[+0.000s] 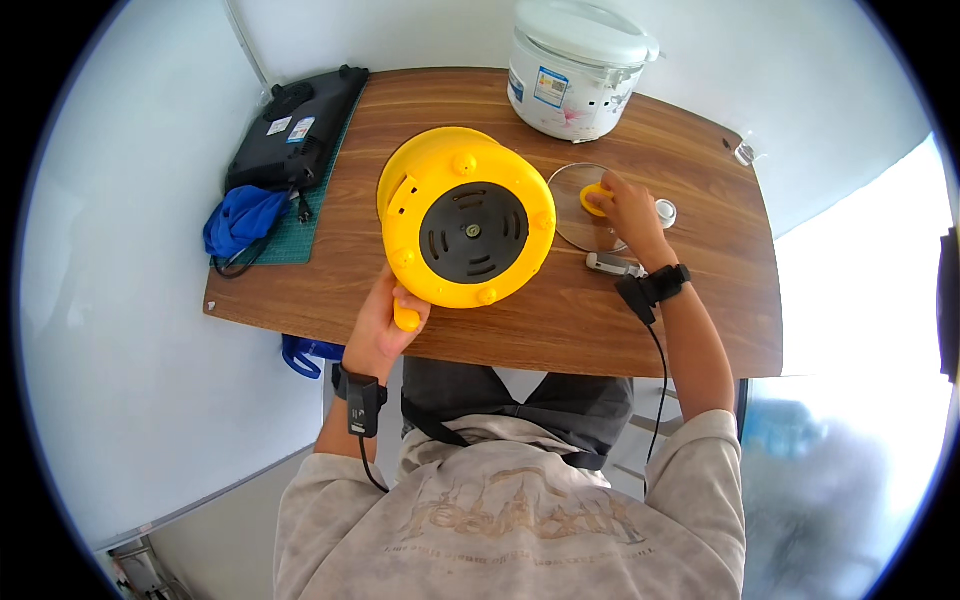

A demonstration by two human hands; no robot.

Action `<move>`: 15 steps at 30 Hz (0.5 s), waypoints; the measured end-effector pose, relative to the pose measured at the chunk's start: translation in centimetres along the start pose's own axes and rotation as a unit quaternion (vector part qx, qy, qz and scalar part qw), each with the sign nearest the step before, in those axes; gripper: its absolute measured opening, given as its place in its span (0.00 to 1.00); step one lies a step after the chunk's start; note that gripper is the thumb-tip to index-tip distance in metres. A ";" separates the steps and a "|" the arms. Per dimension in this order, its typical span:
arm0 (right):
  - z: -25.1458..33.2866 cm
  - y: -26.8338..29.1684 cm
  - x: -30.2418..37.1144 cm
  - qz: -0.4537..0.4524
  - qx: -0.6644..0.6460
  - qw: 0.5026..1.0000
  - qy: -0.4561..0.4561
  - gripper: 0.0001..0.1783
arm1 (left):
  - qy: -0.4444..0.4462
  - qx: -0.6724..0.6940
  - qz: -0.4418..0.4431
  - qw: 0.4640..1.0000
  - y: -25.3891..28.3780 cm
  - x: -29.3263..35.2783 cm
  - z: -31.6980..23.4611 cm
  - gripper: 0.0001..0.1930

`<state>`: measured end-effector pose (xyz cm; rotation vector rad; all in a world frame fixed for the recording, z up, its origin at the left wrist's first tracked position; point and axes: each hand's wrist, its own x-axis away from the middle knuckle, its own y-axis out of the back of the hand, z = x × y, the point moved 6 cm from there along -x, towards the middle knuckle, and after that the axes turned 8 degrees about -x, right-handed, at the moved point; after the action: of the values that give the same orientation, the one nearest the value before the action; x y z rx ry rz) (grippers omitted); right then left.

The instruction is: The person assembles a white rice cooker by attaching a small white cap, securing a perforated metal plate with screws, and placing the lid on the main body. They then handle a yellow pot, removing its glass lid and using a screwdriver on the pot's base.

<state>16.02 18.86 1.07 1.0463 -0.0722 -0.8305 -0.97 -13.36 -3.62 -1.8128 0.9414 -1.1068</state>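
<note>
My left hand (385,318) is closed around the stubby handle of a yellow electric cooking pot (405,165). The pot is tipped so its underside faces me, showing a black slotted base plate and small yellow feet; its inside is hidden. To the right, the fingers of my right hand (625,212) pinch the yellow knob (594,201) of a round glass lid (572,229). The lid looks flat on the table. Just below it lies a small grey-and-white device (612,264), and a white round object (666,212) sits beside my right wrist.
A white rice cooker (575,75) stands at the back of the wooden table (690,320). On the left, a black appliance (290,135) rests on a green mat (290,240) with a blue cloth (243,220) and a cable. A small clear item (745,153) is at the far right edge.
</note>
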 end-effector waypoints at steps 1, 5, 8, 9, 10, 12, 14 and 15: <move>0.1 0.0 0.1 0.002 0.003 1.000 -0.006 0.19 | -0.001 0.003 -0.019 1.000 -0.3 0.1 0.2 0.14; 1.2 0.5 0.6 0.013 0.082 0.995 -0.064 0.22 | 0.016 0.005 -0.019 1.000 0.1 -0.2 0.7 0.14; 4.3 1.7 2.4 0.054 0.094 0.994 -0.028 0.30 | 0.037 0.008 -0.013 0.999 0.1 -0.3 1.0 0.16; 5.6 1.9 3.1 0.077 0.020 0.997 -0.005 0.34 | 0.043 0.010 -0.020 0.999 -0.1 -0.2 1.2 0.16; 7.1 2.3 3.8 0.099 -0.053 0.993 0.019 0.38 | 0.051 0.010 -0.013 0.999 0.0 -0.3 1.3 0.16; 10.1 2.8 5.4 0.161 -0.166 0.972 0.043 0.47 | 0.068 0.011 -0.003 0.998 1.0 -0.7 1.8 0.16; 12.0 3.0 6.6 0.214 -0.223 0.950 0.046 0.55 | 0.071 -0.016 0.013 0.997 1.4 -1.2 2.2 0.16; 12.3 2.7 7.0 0.232 -0.240 0.942 0.048 0.59 | 0.072 -0.029 0.020 0.997 1.5 -1.3 2.4 0.16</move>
<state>17.21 5.99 7.48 0.5688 -0.0277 -0.3371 0.55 -12.28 -6.13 -1.7702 1.0996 -1.2098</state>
